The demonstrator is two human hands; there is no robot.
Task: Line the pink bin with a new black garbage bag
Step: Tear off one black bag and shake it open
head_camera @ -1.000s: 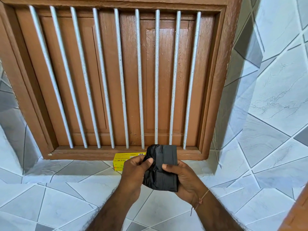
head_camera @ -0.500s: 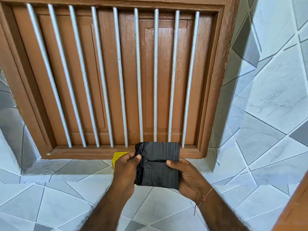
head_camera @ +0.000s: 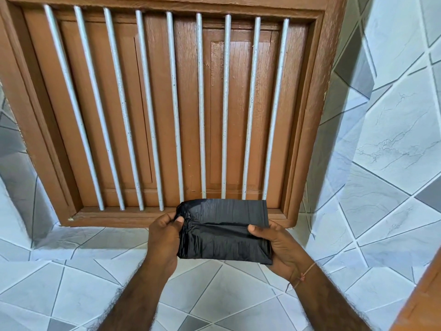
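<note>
A grey-and-white tiled wall (head_camera: 393, 144) with diagonal grout lines fills the view, and set into it is a large brown wooden window (head_camera: 167, 111) with closed panelled shutters. In front of the shutters stand 9 pale grey metal bars (head_camera: 201, 108), running from the top of the frame to the sill. A strip of orange-brown wood (head_camera: 427, 299) cuts across the lower right corner.

Low in the middle, held in front of the sill, is the folded black plastic garbage bag (head_camera: 224, 232), a flat glossy rectangle with fine creases and a crumpled upper left corner. No bin or other container shows, so nothing can be told of contents.

The left hand (head_camera: 164, 237) is closed on the bag's left edge, thumb pressed on the front near the crumpled corner. The right hand (head_camera: 279, 244) cups the right end from below and behind, its thumb lying across the front face. A thin reddish thread bracelet (head_camera: 304, 275) circles the right wrist.

Against the frame 0.5 s before, the bag is spread wider between the hands, one more fold laid open, and the yellow label that showed beside the left hand is now out of sight.
</note>
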